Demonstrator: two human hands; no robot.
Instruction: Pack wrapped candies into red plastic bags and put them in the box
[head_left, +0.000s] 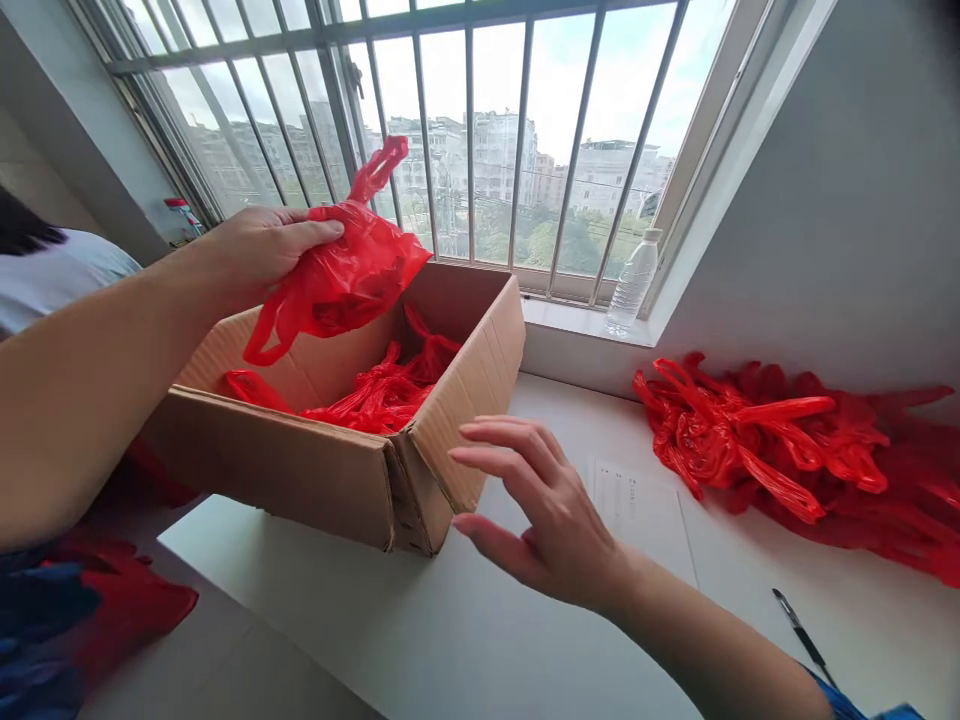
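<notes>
Right, the long white counter (352, 625) runs along under a barred window (469, 130), its front edge dropping away at 7 o'clock toward a pale tiled floor (217, 660). At 12 o'clock sits the window's white sill (577, 322), with a clear plastic water bottle (634, 282) standing upright on it at 2 o'clock.

And here's the action: the left hand (274, 255) is closed over the top of a crumpled red plastic carrier bag (349, 265), gripping it just above the box with the bag's handles dangling. The right hand (544, 510) is held open, fingers spread and curved, gripping nothing, hovering just beside the near corner of the box.

That brown corrugated cardboard box (292, 480) stands at 9 o'clock with its flaps folded outward, near the counter's front edge. Inside it, more red plastic carrier bags (382, 395) lie loosely tangled on the bottom.

Over at 3 o'clock, a big heap of red plastic carrier bags (772, 450) spreads against the wall, well apart from the box. A white sheet of paper (637, 520) lies between them, and a slim dark pen (802, 635) rests at 4 o'clock. At 10 o'clock, a co-worker's pale shirt (60, 275) edges into view.
</notes>
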